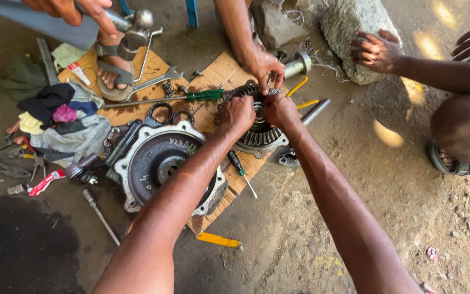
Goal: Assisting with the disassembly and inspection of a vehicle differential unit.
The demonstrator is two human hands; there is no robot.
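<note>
Mid-disassembly, by the look of it: left hand [237, 113] and right hand [280, 109] both closed down on the finned gear housing [259, 135] lying on the cardboard [221, 71], a co-worker's hand [265, 65] gripping its far rim. Next, probably, steady bracing while the stuck part is worked loose beside the round cover plate [161, 160].

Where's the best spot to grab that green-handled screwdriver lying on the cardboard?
Take the green-handled screwdriver by its green handle, coming from above: it lies flat on the cardboard with the handle clear, just beyond the left hand. Its long thin shaft, running left, likely offers less purchase.
</note>
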